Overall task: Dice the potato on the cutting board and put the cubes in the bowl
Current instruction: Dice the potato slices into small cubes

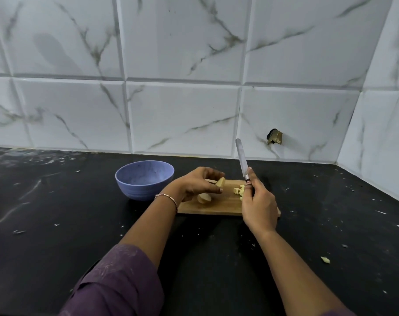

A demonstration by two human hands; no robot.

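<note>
head view | forward-down from above | near cutting board (216, 206) | tiled wall (194, 65) behind

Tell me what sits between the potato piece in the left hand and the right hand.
A small pile of potato cubes on the cutting board, seen in the head view.

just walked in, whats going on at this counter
A person is partway through dicing a potato. The left hand pinches a potato chunk just above the cutting board. The right hand grips a knife with its blade pointing up, off the board. Another potato piece and a small pile of cubes lie on the board. The blue bowl to the left of the board shows no cubes inside yet.
</note>
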